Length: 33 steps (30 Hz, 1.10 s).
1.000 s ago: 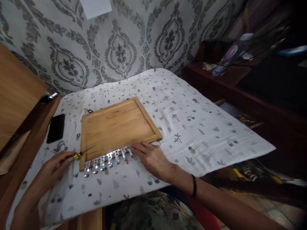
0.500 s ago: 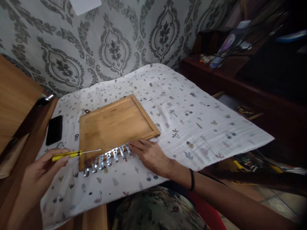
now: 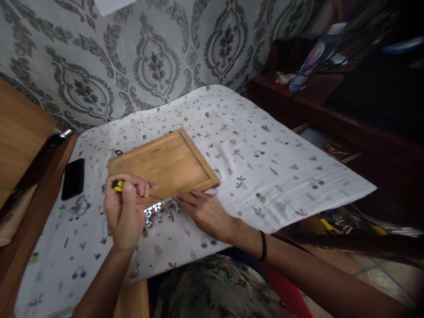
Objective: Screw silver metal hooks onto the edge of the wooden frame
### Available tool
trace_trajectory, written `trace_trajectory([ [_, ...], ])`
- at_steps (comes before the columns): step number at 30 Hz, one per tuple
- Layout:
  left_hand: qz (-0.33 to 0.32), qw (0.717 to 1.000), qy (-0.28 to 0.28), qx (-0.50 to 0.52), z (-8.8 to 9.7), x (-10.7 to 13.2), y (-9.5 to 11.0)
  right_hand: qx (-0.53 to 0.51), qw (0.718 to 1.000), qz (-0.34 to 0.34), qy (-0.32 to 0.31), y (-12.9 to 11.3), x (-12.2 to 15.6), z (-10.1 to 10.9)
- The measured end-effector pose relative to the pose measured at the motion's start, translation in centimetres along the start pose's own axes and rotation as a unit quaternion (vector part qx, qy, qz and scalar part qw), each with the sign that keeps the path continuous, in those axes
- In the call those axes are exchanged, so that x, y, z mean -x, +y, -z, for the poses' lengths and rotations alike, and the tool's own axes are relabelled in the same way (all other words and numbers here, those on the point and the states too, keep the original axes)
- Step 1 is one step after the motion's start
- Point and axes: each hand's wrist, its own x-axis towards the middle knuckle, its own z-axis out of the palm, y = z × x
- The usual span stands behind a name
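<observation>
My left hand is closed around a yellow-and-black screwdriver. Its thin shaft points right, toward the row of metal hooks, though I cannot tell exactly where the tip rests. These silver hooks run along the near edge of a framed wooden board and stick out past it. At the row's right end, my right hand grips the metal strip, fingers bent over the board's edge. My left hand covers the row's left part and the board's near left corner.
A patterned white cloth lies under the board. On the left are a black phone and a small clear-looking item. A dark red cabinet with a bottle stands at right, beside an open drawer.
My left hand has moved right with the screwdriver, from beside the board to over the hooks, and turned. My right hand stays at the row's right end.
</observation>
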Motion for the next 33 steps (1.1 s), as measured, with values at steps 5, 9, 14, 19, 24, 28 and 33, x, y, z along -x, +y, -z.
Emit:
trace_trajectory([
  [5, 0.006, 1.000, -0.009, 0.022, -1.5, 0.8, -1.0, 0.011, 1.000, 0.005, -0.002, 0.0, 0.0, 0.1],
  [9, 0.017, 1.000, -0.016, 0.015, -1.9, 0.8, -1.1, 0.020, 1.000, 0.008, 0.002, 0.1, 0.0, -0.1],
  [14, 0.035, 0.999, -0.028, 0.005, -2.3, 0.8, -1.1, 0.023, 1.000, 0.003, 0.007, 0.0, -0.1, 0.0],
  [19, 0.032, 0.999, -0.029, 0.021, -2.6, 1.0, -1.2, 0.019, 1.000, 0.004, 0.005, -0.1, -0.1, 0.1],
  [24, 0.040, 0.995, -0.022, 0.094, -2.6, 1.0, -1.5, 0.012, 1.000, 0.006, 0.011, 0.0, 0.0, -0.1],
  [28, 0.040, 0.992, -0.025, 0.114, -2.7, 1.1, -1.8, 0.008, 1.000, 0.008, 0.013, 0.1, 0.0, -0.1],
  [33, 0.054, 0.991, -0.043, 0.113, -2.6, 1.0, -1.9, 0.010, 1.000, 0.004, 0.009, 0.0, 0.0, 0.0],
])
